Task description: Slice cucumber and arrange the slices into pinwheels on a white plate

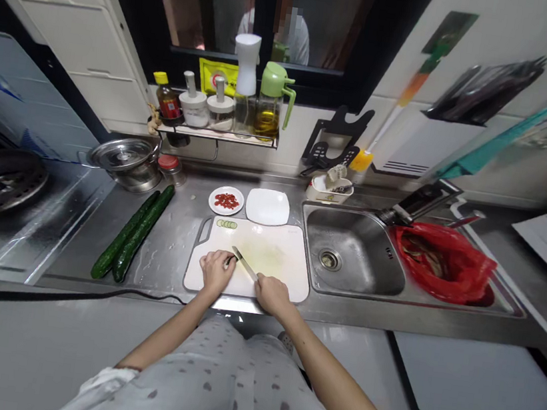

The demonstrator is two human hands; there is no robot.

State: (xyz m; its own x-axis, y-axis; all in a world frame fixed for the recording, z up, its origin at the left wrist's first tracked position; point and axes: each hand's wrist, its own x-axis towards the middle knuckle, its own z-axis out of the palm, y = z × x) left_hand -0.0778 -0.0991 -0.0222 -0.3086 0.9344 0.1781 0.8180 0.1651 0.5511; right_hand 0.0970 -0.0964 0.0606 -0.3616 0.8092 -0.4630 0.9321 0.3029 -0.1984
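Observation:
My right hand [272, 295] is wrapped round the handle of a kitchen knife [245, 265], its blade slanting up and left over the cutting board [287, 287]. At the blade's tip my left hand [215, 271] is closed with bent fingers, pressing on a small dark green piece, apparently cucumber, mostly hidden under the fingers. Several thin cucumber slices [227, 224] lie overlapped in a row at the board's upper left. Behind the board are a small plate of chopped red chili [226, 201] and a white square plate [268, 206]. Two whole cucumbers [141, 231] rest left of the board.
Right of the board is a steel sink [355, 249], with a red plastic bag [442, 264] beside it. A lidded steel pot [125, 159] and a red-capped jar [171, 168] stand back left. A wall rack [219, 135] carries bottles and seasoning jars. A black cable [65, 294] runs along the front edge.

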